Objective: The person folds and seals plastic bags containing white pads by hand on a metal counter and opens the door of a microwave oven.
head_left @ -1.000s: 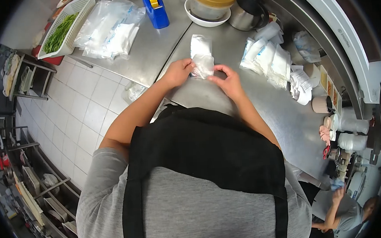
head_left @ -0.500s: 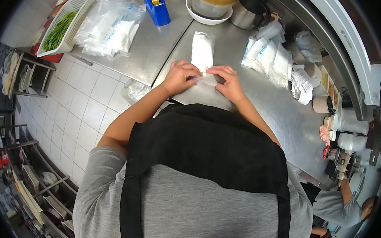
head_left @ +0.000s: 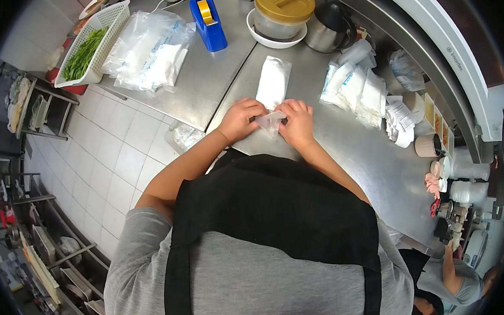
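On the steel table in front of me lies a narrow plastic bag with white contents, its filled part pointing away from my body. Its loose, clear end is gathered between my hands, close to the table's near edge. My left hand pinches this plastic from the left, fingers curled. From the right, my right hand grips the same end, its fingers bent over it. The fingertips partly hide where the filled part meets the loose plastic.
Ahead stand a blue tape dispenser and a tub with a mustard-coloured lid. Flat plastic bags lie to the left, beside a basket of greens. Filled white packets are piled on the right. Another person works at the lower right.
The whole view has shifted slightly, so the table things sit lower. Both hands stay on the bag; the right fingers are more curled and the loose end looks more bunched up.
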{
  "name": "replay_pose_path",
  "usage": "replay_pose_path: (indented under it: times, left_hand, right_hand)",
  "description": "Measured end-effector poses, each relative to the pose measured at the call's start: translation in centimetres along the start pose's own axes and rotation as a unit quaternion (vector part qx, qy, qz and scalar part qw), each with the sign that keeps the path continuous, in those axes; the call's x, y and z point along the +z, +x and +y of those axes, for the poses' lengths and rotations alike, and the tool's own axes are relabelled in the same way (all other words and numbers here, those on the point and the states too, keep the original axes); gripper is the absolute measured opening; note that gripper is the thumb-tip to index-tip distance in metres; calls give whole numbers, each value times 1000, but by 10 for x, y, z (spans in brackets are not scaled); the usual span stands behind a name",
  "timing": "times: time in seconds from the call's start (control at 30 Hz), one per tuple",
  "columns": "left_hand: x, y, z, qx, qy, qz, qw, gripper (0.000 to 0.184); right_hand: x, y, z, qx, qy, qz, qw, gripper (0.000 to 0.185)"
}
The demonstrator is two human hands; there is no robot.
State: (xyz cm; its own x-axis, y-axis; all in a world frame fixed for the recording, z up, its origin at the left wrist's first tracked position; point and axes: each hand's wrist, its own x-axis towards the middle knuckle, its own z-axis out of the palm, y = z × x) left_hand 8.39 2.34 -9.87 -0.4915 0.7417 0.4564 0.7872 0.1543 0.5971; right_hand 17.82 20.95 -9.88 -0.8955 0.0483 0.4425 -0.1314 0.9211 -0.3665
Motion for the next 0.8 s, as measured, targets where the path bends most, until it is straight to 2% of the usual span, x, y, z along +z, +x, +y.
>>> replay_pose_path:
  times: [0.1, 0.2, 0.37, 0.47, 0.5, 0.57, 0.6, 0.7, 0.8]
  left_hand:
    - [-2, 2, -2, 12, -10, 2, 1000, 19]
    - [-1, 1, 0, 1, -17, 17, 1000, 19]
    - [-1, 4, 2, -17, -24, 4, 1000, 21]
    - [-2, 7, 4, -69, -48, 22, 996, 20]
    - [-3, 10, 5, -114, -57, 5, 992, 19]
    - [-7, 14, 6, -205, -74, -29, 975, 18]
    - [-5, 15, 0, -223, -93, -44, 969, 19]
    - [-6, 28, -16, -266, -132, -109, 949, 22]
    - [-1, 35, -24, -262, -212, -60, 940, 22]
  right_hand:
    - [-5, 1, -3, -12, 48, 39, 998, 34]
    - [1, 2, -2, -53, 15, 51, 997, 32]
    - [2, -1, 2, -35, 21, 15, 999, 26]
    - [5, 2, 5, -20, 38, 24, 999, 24]
    - [3, 1, 5, -14, 46, 29, 998, 24]
    - [-1, 2, 9, 32, 106, 40, 993, 19]
    - [-2, 3, 11, 53, 137, 44, 988, 18]
    - [0, 13, 15, 226, 360, 24, 905, 15]
    - [8, 23, 16, 268, 338, 28, 902, 18]
